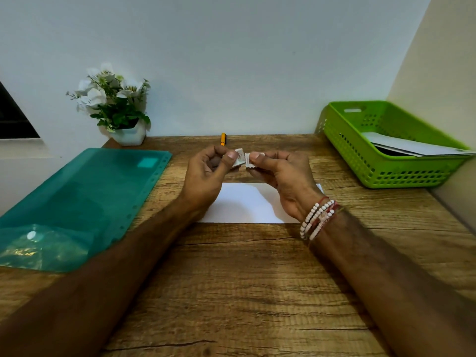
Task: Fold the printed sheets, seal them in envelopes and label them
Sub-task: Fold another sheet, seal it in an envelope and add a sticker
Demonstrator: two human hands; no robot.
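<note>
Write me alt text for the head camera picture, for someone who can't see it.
The left hand pinches a perforated stamp, the right hand a second stamp, above a white envelope lying on a wooden table. A teal plastic sleeve lies at left, a green basket holding papers at right, a flower pot and pen behind.

Dim, even indoor light; soft shadows, wide-angle bending and blur at edges.

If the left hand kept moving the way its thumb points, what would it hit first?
Probably the stamp pinched in the right hand, just beside the left hand's own piece; depth is unclear.
</note>
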